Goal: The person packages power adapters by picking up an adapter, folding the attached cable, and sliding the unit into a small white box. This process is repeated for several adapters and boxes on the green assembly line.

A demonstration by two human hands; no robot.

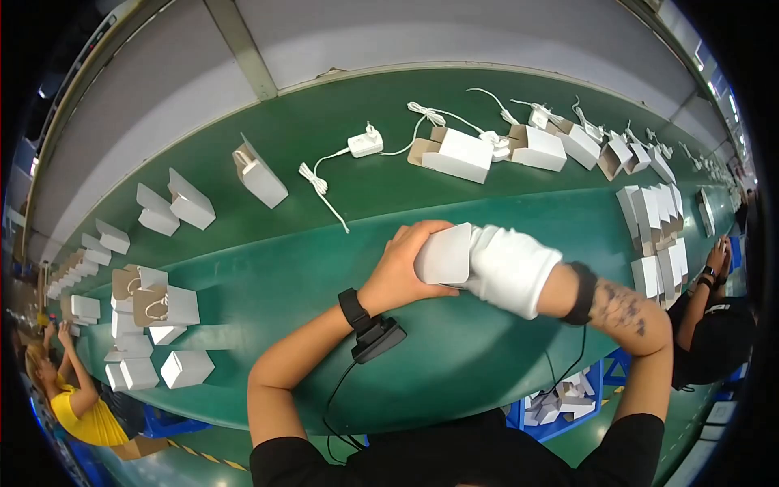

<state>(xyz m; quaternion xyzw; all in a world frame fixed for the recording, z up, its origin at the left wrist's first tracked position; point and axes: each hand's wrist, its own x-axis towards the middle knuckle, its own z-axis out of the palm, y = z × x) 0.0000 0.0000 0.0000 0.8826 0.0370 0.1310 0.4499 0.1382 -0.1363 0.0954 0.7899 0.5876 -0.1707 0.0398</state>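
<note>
In the head view, a small white rectangular card carton [444, 254] sits between both hands above the smooth green work surface [466, 365]. The bare left hand [398, 270] wraps its left side, fingers over the far edge, thumb at the near one. The right hand [513, 269], in a white fabric glove, meets the carton's right side; its fingers are blurred or hidden, so I cannot tell whether they grip. A light left-hand hold should steady the card without denting it, with pressure kept near the edges. The white plug-in charger [365, 144] lies beyond the carton, leftward, well apart.
</note>
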